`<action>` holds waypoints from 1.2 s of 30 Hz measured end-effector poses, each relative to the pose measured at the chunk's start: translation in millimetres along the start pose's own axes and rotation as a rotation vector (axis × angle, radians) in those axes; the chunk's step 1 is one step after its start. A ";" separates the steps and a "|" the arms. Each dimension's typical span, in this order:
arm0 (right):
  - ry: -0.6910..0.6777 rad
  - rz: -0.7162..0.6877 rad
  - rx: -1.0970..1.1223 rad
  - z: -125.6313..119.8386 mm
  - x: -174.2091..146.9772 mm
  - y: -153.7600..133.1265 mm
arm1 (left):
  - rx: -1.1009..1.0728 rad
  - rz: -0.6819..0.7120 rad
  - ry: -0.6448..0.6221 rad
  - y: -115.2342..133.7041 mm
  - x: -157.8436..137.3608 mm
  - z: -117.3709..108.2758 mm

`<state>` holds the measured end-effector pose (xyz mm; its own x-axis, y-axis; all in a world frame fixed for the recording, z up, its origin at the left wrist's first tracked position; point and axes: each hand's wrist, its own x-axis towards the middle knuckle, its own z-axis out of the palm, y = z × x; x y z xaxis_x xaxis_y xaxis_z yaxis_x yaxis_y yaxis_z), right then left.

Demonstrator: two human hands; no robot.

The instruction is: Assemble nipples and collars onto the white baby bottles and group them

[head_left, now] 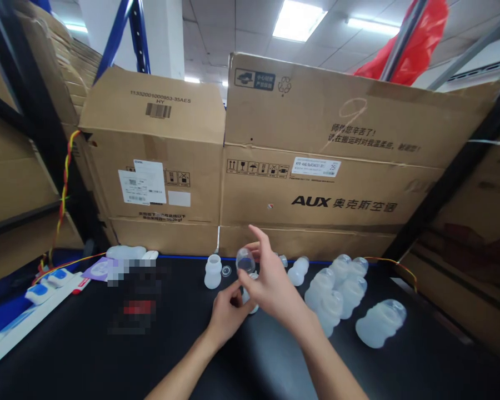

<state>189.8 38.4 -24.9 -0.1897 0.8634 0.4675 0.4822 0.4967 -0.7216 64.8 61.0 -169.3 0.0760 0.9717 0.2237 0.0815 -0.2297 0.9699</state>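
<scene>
Translucent plastic bottle (246, 260) sits mid-bench, pinched at the neck by the right hand (270, 286), index finger splayed; the left hand (227, 312) pinches its base (partly hidden). A slip could topple the upright bottle (213, 271) beside it.

The small translucent white plastic bottle (246, 278) stands upright near the middle of the black tabletop, closer to its rear edge than its front edge. Its rounded clear dome top (245, 259) shows at the upper end. The body is largely hidden; only the top and a strip of the base are visible.
</scene>
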 end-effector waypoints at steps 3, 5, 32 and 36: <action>-0.048 0.055 -0.067 -17.1 -0.8 16.3 | 0.048 -0.001 -0.006 -5.3 0.3 0.1; -0.132 0.105 -0.119 -17.3 -3.9 24.1 | 0.062 0.001 -0.010 -7.1 1.2 0.1; -0.549 0.385 -0.974 -59.0 12.8 25.8 | 0.220 0.009 -0.120 -5.8 -6.5 -4.7; -0.614 0.479 -1.128 -87.7 18.5 39.1 | 0.275 0.015 -0.130 -4.9 -6.6 -4.2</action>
<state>280.1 66.0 0.4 -0.0109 0.9754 -0.2200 0.9793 0.0548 0.1946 59.7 55.9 -175.2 0.2043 0.9569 0.2064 0.3444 -0.2676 0.8999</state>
